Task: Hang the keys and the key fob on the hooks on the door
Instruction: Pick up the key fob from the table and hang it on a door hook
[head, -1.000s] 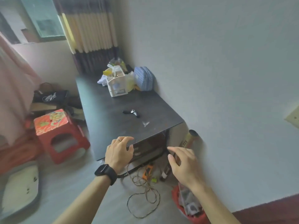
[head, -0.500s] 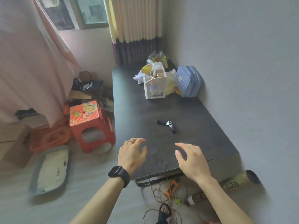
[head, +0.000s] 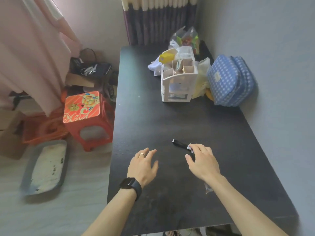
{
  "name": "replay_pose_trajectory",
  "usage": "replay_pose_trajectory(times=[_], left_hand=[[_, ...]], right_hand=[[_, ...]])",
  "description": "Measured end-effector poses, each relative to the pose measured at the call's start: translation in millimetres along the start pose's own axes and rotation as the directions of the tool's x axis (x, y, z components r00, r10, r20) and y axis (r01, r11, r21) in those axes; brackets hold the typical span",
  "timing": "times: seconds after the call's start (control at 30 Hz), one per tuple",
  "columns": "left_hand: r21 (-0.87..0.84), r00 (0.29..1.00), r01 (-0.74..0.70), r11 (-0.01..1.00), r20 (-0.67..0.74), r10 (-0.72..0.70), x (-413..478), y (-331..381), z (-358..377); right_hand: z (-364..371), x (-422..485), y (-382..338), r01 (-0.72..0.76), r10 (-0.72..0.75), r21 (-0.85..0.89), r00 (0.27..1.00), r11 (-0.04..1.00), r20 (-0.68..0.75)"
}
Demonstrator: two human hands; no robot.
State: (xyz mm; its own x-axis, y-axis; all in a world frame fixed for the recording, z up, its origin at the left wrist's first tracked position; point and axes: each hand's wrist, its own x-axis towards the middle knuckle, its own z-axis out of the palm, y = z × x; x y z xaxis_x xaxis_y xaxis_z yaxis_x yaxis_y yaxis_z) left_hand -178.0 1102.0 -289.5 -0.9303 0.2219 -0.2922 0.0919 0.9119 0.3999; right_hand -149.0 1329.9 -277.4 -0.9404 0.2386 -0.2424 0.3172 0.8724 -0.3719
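A black key fob (head: 179,143) with a silver ring end lies on the dark table (head: 153,116) near its middle. My right hand (head: 202,160) hovers over the fob's near end with fingers spread, its fingertips at the silver ring and covering part of it. My left hand (head: 143,166), with a ring and a black watch on the wrist, floats open above the table to the left of the fob, holding nothing. No door or hooks are in view. Any keys on the ring are hidden by my fingers.
A white organiser (head: 179,82), plastic bags (head: 185,40) and a blue checked pouch (head: 230,80) crowd the table's far right by the wall. A red stool (head: 85,113), a grey tray (head: 46,166) and bags sit on the floor to the left.
I have stepped up to the table and both hands moved forward over it. My right hand went from the table's front edge to the key fob.
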Motion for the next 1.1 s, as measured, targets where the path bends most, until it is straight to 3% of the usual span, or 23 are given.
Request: replay_pose_trajectory(times=[0.3,0.5,0.63,0.77,0.87,0.97,1.1], left_hand=[[0.151,0.995,0.003,0.989,0.1,-0.018,35.5,-30.3,67.0],[0.158,0.992,0.004,0.988,0.126,-0.024,35.4,-40.9,78.0],[0.158,0.984,0.009,0.987,0.175,-0.037,36.6,-39.1,72.2],[0.176,0.96,-0.006,0.984,0.275,-0.043,39.4,-33.6,56.6],[0.118,0.918,0.035,0.992,0.388,-0.078,47.2,-23.6,36.1],[-0.184,0.912,0.114,0.976,0.41,-0.03,47.4,2.8,4.7],[-0.588,0.903,0.092,0.804,0.39,0.182,21.2,54.3,-55.1]], right_hand=[[61.1,58.4,16.5,-0.038,0.051,-0.107,0.992,0.994,0.117],[86.8,58.9,22.9,0.03,-0.057,-0.197,0.989,0.98,-0.136],[88.1,52.7,18.2,0.072,-0.092,-0.233,0.993,0.97,-0.076],[74.2,40.6,12.4,-0.025,0.026,-0.01,0.997,1.0,0.071],[46.0,17.0,0.8,-0.171,0.132,0.334,0.982,0.927,0.138],[12.0,-19.9,-12.8,-0.174,0.152,0.544,0.985,0.821,0.084],[-32.1,-83.8,-29.2,-0.134,0.206,0.692,0.978,0.709,-0.022]])
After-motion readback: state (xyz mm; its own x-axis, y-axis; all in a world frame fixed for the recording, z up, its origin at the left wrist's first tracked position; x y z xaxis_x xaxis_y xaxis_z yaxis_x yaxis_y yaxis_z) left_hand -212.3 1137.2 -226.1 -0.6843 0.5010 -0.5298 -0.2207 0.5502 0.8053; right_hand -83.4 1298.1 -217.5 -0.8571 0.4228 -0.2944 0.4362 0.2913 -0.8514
